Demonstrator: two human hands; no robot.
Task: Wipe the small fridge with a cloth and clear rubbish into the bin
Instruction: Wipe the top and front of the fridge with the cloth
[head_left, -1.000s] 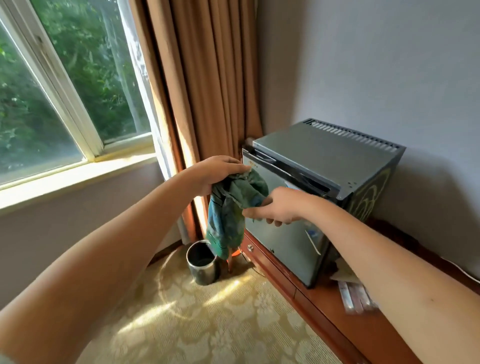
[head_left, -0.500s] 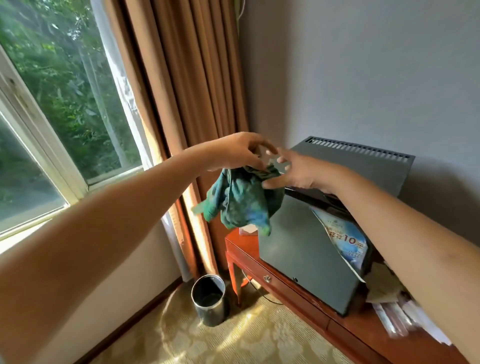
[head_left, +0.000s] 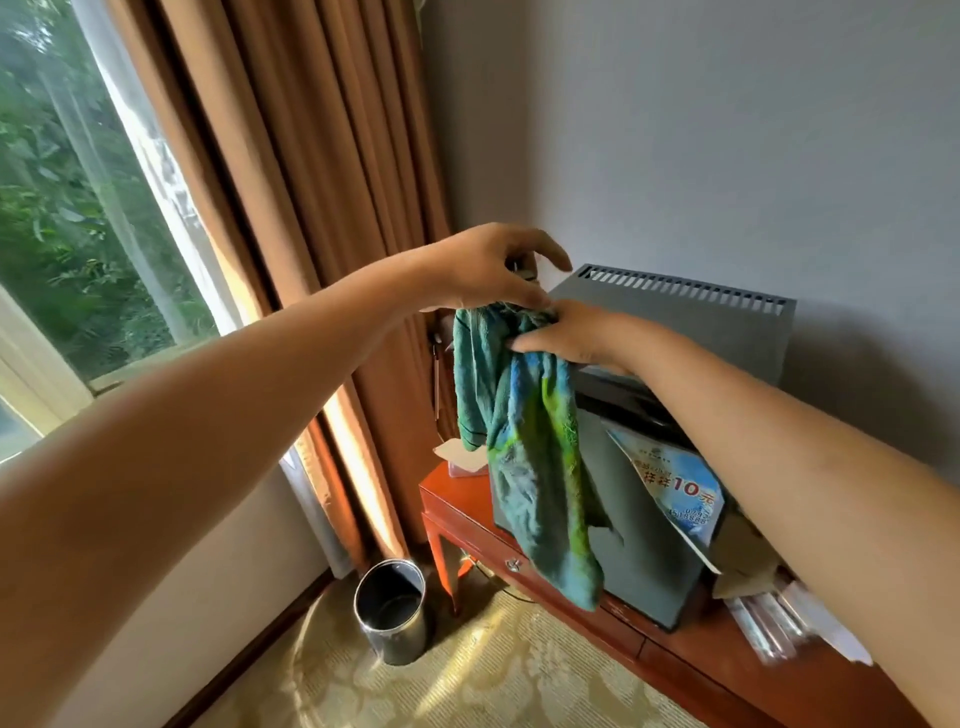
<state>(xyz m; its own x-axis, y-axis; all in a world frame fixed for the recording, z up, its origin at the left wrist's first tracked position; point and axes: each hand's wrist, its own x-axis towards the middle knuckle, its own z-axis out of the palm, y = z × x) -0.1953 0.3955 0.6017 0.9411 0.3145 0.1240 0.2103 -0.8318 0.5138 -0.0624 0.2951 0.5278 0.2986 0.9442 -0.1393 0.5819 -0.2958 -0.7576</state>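
The green and blue cloth (head_left: 530, 467) hangs down the front left of the small grey fridge (head_left: 701, 322). My right hand (head_left: 571, 335) grips the cloth's bunched top at the fridge's upper left corner. My left hand (head_left: 488, 270) is just left of it, with its thumb on the cloth's top edge and its index finger arched above. The round metal bin (head_left: 389, 608) stands open on the carpet, below and left of the fridge. Crumpled paper and plastic wrappers (head_left: 769, 613) lie on the cabinet to the right of the fridge.
The fridge stands on a red-brown wooden cabinet (head_left: 467, 519) against the grey wall. A blue printed flyer (head_left: 675, 483) sticks out of the fridge door. A small white box (head_left: 457, 457) sits behind the cloth. Brown curtains (head_left: 311, 208) and a window are on the left.
Both hands have carried the cloth up from the fridge's front to its top left corner. The cloth now hangs longer and unfolded. The view has tilted up and moved closer.
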